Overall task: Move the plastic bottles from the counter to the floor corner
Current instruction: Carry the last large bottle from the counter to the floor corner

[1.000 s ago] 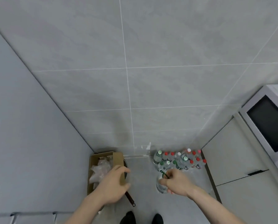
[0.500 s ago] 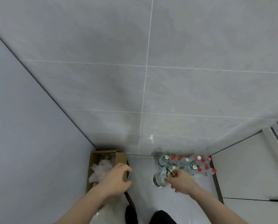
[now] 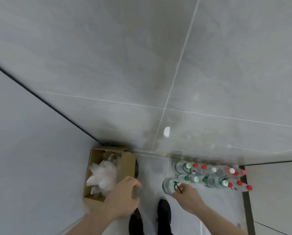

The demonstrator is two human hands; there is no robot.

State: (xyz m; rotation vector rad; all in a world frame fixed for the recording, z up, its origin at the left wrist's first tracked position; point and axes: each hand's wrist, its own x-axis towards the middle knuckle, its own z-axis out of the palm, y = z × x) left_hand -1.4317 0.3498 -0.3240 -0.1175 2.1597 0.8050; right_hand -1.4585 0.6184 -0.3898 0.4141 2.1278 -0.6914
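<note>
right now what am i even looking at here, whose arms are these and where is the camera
There is no machine here. The one picture comes from a wide-angle camera worn on a person's head, looking down, so the two bare arms are the wearer's own and the dark shoes at the bottom are their feet.

You see a grey tiled wall meeting the floor. Against the wall stands a cluster of plastic bottles with red, green and white caps. The right hand pinches the green carry handle of a larger clear bottle beside that cluster. The left hand grips something dark; blur hides what it is. To its left, a cardboard box in the corner holds crumpled plastic.
</note>
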